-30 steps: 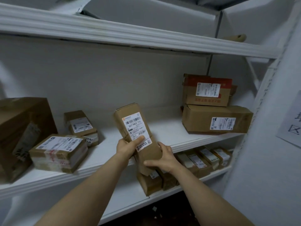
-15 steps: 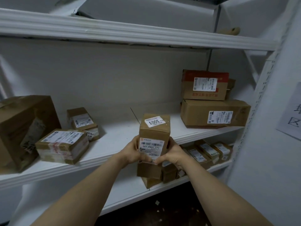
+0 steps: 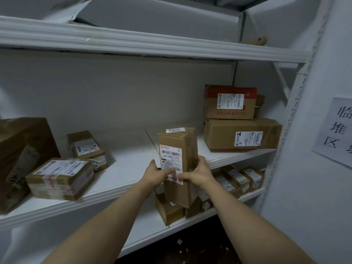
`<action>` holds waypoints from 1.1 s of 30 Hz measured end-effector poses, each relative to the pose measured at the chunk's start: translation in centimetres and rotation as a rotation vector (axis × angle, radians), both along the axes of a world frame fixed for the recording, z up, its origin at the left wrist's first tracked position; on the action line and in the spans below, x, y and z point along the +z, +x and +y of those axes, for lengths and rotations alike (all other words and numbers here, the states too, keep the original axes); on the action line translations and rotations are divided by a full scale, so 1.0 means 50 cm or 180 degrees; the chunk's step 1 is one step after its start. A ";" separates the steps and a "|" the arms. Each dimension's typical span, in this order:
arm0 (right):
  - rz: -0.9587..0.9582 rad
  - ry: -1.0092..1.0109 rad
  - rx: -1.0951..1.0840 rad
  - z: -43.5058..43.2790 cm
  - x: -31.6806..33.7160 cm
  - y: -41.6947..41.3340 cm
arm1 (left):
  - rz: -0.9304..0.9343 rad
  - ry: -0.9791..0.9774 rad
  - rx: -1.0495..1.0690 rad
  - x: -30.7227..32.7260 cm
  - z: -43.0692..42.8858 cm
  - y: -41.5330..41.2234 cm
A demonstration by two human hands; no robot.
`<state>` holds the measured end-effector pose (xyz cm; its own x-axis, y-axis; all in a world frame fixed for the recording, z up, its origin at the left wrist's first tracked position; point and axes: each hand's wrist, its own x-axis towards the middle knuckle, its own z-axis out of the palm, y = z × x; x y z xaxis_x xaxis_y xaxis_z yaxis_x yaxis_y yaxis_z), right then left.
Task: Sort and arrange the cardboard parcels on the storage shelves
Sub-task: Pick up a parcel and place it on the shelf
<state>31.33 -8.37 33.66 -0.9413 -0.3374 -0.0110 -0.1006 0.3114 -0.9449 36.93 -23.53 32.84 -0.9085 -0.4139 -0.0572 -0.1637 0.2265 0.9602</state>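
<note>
I hold a tall box (image 3: 188, 147) upright in the air, in front of the shelf (image 3: 129, 162). My left hand (image 3: 155, 175) grips its left side. My right hand (image 3: 200, 173) grips its right side. Right of the tall box, a long box (image 3: 242, 134) lies on the shelf with a red box (image 3: 230, 102) on top. Left of the tall box sit a taped box (image 3: 61, 178), a small box (image 3: 83, 147) and a big box (image 3: 21, 149).

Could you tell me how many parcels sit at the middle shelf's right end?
3: a long box, a red-topped box atop it, and a brown box half-hidden behind; more may hide.
</note>
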 end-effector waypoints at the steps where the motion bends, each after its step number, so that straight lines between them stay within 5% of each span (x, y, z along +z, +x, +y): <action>1: -0.0019 -0.0023 -0.0007 -0.002 -0.001 -0.003 | 0.0022 0.0223 -0.0060 0.000 0.002 -0.004; 4: -0.0177 -0.0002 0.0268 -0.002 -0.004 -0.012 | -0.0039 0.0430 -0.0333 0.004 0.001 -0.009; 10: -0.0419 -0.0090 0.0773 -0.007 0.007 -0.018 | -0.0444 -0.0153 -0.0035 -0.010 -0.018 -0.027; 16: -0.1031 -0.0951 0.0565 0.009 0.000 -0.045 | 0.0058 0.0923 0.0222 0.025 -0.009 -0.009; 26: -0.1588 -0.0386 0.1058 0.043 -0.032 -0.053 | 0.0210 0.1732 -0.0011 0.043 -0.011 -0.018; 29: -0.1232 -0.0181 0.1059 0.039 -0.032 -0.046 | 0.0431 0.1858 0.0063 0.041 -0.004 -0.022; 33: 0.0058 0.0501 0.0235 0.019 -0.025 -0.039 | 0.0350 0.1625 0.0123 0.047 0.012 -0.023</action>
